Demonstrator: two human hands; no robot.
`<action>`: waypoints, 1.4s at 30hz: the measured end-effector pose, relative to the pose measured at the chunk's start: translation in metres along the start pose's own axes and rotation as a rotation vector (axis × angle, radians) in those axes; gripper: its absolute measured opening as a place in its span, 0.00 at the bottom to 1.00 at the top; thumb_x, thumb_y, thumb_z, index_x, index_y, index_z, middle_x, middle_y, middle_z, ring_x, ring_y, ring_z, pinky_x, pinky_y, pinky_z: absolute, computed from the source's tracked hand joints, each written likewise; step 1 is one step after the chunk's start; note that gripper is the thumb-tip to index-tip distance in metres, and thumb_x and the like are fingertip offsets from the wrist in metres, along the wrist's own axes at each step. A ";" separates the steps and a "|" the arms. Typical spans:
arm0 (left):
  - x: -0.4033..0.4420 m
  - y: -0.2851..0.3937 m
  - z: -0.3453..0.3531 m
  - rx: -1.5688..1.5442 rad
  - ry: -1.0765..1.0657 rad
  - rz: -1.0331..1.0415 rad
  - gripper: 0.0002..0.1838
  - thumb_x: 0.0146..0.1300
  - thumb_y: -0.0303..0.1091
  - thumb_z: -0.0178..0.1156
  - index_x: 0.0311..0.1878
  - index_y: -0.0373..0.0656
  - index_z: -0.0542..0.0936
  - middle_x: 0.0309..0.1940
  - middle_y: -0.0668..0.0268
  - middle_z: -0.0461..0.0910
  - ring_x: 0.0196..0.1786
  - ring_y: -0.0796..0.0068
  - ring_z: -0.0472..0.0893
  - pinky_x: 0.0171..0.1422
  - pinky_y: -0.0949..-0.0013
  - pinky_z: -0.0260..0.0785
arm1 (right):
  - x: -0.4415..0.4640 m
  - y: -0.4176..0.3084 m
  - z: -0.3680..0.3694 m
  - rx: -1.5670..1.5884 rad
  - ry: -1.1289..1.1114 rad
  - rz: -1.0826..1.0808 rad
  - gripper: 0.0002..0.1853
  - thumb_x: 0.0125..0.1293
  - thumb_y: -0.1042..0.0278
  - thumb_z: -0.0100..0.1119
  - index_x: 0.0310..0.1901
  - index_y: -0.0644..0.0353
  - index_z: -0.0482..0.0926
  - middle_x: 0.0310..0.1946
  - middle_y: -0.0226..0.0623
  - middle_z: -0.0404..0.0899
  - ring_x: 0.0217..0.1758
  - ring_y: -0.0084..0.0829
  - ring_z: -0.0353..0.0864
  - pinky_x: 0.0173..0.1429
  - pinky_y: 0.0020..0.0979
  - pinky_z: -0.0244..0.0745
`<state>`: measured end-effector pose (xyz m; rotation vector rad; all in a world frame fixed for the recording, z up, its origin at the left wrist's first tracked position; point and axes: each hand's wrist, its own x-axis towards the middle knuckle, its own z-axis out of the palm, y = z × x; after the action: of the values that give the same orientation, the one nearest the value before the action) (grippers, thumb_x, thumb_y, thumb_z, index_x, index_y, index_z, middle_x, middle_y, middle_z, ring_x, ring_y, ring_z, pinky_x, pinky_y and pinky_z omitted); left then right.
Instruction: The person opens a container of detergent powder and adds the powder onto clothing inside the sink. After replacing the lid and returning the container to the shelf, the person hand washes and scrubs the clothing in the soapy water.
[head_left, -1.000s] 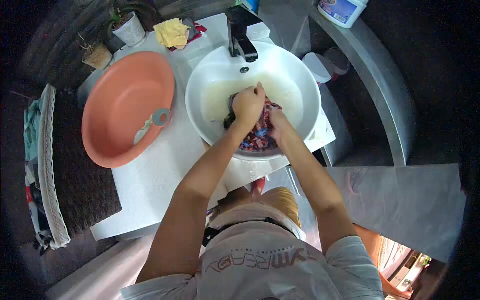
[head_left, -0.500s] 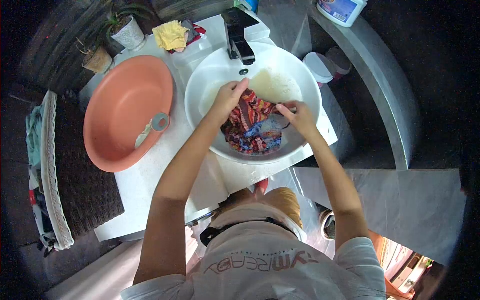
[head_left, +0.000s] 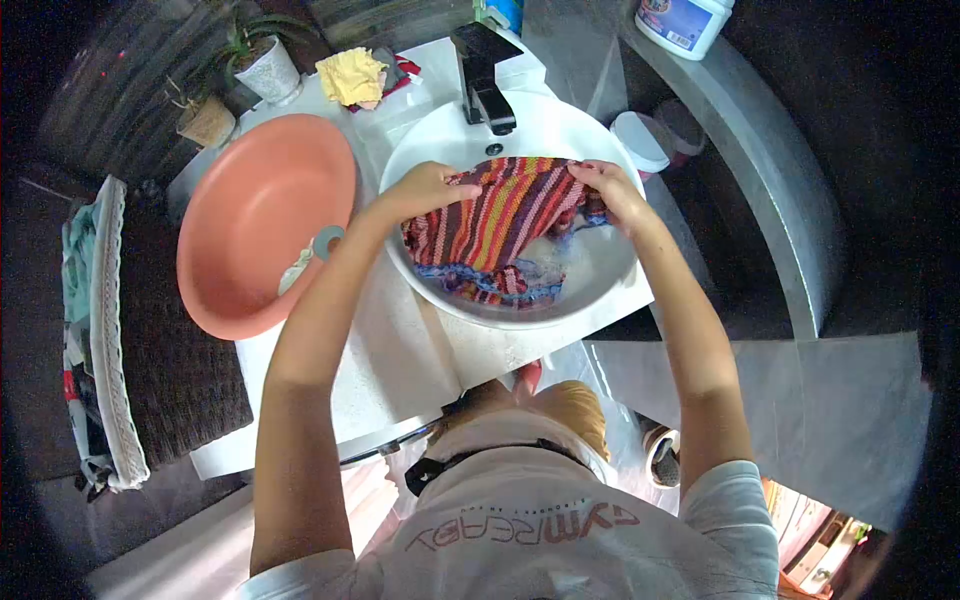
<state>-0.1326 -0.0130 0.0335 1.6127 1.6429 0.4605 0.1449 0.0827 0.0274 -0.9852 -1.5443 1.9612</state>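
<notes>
Nearest lay the front edge of the white desk [head_left: 370,395], and set on it was a round white ceramic sink [head_left: 500,322]. The multicoloured striped knit cloth [head_left: 500,215] hung across the sink, its upper part stretched between the two hands, its lower part bunched in the bowl.

The left hand [head_left: 425,190] had its thumb laid over the cloth's upper left edge; its other fingers were mostly hidden, though they seemed closed behind the fabric. The right hand [head_left: 612,195] pinched the upper right corner, its fingers nearly together with the knit between them.

A light, even pull at both corners would have suited the spreading best, since a loose knit, if wet, could stretch under its own weight; keeping the gathered end over the bowl would have contained drips.

The cloth showed slanting bands of red, orange, yellow and dark purple, with ruffled blue trim along its lower edge. How wet it was could not be told.

Beyond it stood a black angular faucet [head_left: 485,85].
</notes>
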 end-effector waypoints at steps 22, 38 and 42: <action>0.053 0.084 0.144 -0.036 0.848 0.031 0.13 0.51 0.31 0.56 0.40 0.39 0.71 0.37 0.49 0.73 0.40 0.48 0.75 0.43 0.53 0.68 | 0.091 0.102 0.013 0.780 -0.131 0.237 0.22 0.67 0.47 0.47 0.48 0.59 0.76 0.36 0.35 0.77 0.36 0.25 0.74 0.39 0.26 0.71; 0.080 0.070 0.159 -0.023 0.942 -0.206 0.12 0.52 0.34 0.56 0.34 0.35 0.79 0.34 0.49 0.78 0.38 0.49 0.79 0.45 0.57 0.71 | 0.063 0.089 0.027 -0.143 0.046 0.091 0.20 0.68 0.51 0.44 0.48 0.60 0.72 0.38 0.34 0.77 0.42 0.31 0.77 0.50 0.38 0.74; 0.101 0.021 0.122 -0.169 1.037 -0.162 0.14 0.54 0.39 0.57 0.27 0.34 0.76 0.28 0.47 0.75 0.34 0.48 0.76 0.39 0.54 0.68 | 0.071 0.075 0.021 0.574 0.022 0.474 0.24 0.69 0.50 0.43 0.50 0.66 0.72 0.46 0.40 0.75 0.50 0.31 0.73 0.50 0.34 0.70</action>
<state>-0.0193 0.0552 -0.0565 1.1236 2.3395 1.4697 0.0892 0.1003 -0.0599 -1.1665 -0.6806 2.4919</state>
